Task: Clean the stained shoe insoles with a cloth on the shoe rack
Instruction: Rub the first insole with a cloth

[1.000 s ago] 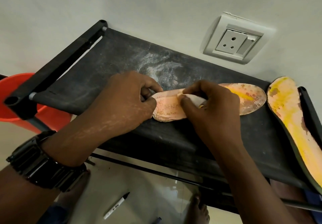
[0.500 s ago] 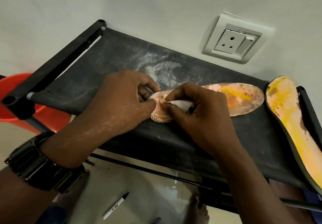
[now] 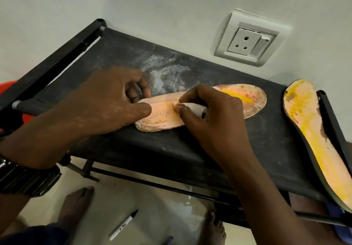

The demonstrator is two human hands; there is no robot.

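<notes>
- Lying flat on the black fabric top of the shoe rack (image 3: 247, 149), a stained orange insole (image 3: 247, 100) runs left to right near the middle, set back from the rack's front edge.
- The left hand (image 3: 106, 102) holds the insole's left end. Its grip is clamped on that end, with the thumb on top beside the stamped lettering and the fingers curled at the far edge.
- The right hand (image 3: 215, 119) has its grip pinched tight on a small white cloth (image 3: 194, 107), which presses on the insole just right of the lettering.
- The insole's right end, smeared yellow, is uncovered.
- A second insole (image 3: 314, 140) lies along the rack's right end, against the right rail. Its far tip is close to the wall and its near end reaches past the front corner.
- A strip of bare fabric separates the two insoles.
- More open fabric lies to the left and behind the hands, with a whitish smear there, as far as the left rail.
- A wall socket (image 3: 247, 44) sits on the wall above the rack's back edge.
- Below the rack, a marker (image 3: 123, 225) lies on the floor between two bare feet.
- A red bucket (image 3: 7, 86) shows at the left edge of the view.
</notes>
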